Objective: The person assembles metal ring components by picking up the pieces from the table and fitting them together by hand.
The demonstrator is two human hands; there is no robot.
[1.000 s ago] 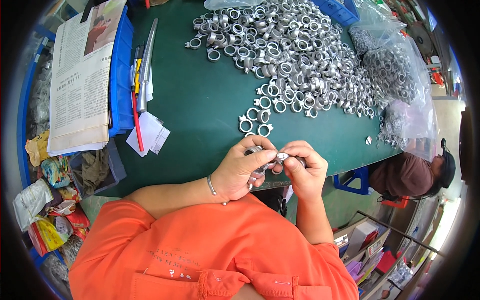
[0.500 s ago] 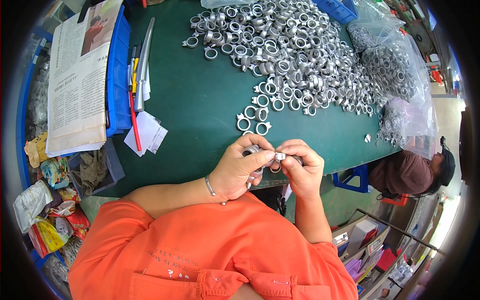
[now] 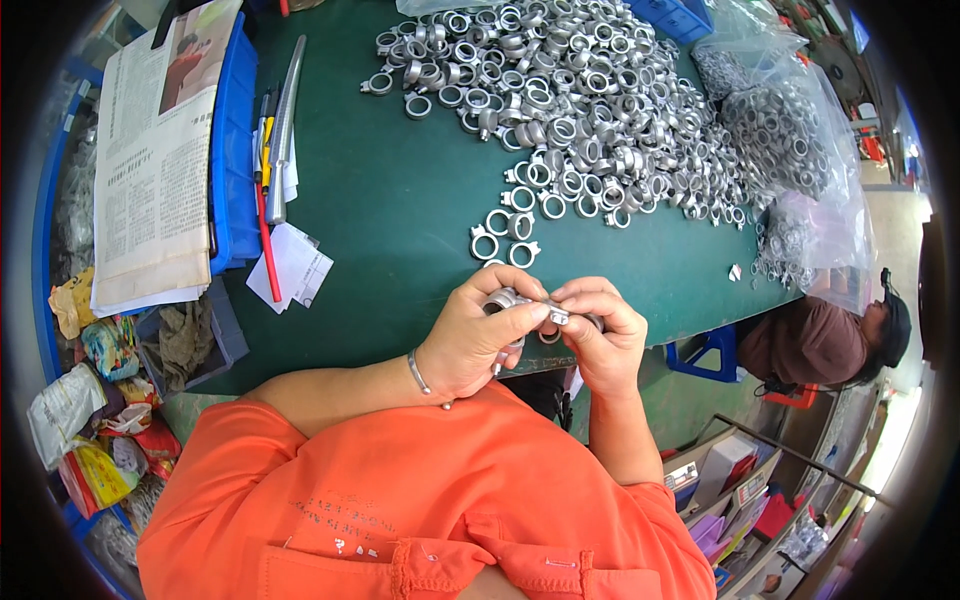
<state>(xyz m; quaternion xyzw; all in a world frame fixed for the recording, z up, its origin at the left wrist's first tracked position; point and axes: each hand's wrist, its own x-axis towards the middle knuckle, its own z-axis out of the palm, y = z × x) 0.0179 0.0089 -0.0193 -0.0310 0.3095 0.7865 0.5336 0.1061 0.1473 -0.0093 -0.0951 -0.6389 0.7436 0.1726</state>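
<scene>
Over the front edge of the green table, my left hand [image 3: 462, 338] is closed around several grey metal rings [image 3: 503, 300]. Its thumb and forefinger also pinch one ring with a small squared tab [image 3: 559, 316]. From the other side, the fingertips of my right hand [image 3: 608, 338] close on that same ring; my fingers hide most of its band. Just beyond my hands lie a few loose rings [image 3: 522, 254], which trail off a big heap of similar rings [image 3: 590, 130] with small tabs.
Clear plastic bags of rings [image 3: 780, 140] stand at the right. On the left are a blue tray [image 3: 236, 150] under newspaper [image 3: 155, 170], a tapered metal rod [image 3: 285, 130], a red pen [image 3: 267, 245] and white paper slips [image 3: 297, 265]. A person [image 3: 815, 345] sits beyond the right edge.
The tabbed ring between my fingertips has tilted a little, its tab now slightly lower. Both hands stay in almost the same place, still gripping it.
</scene>
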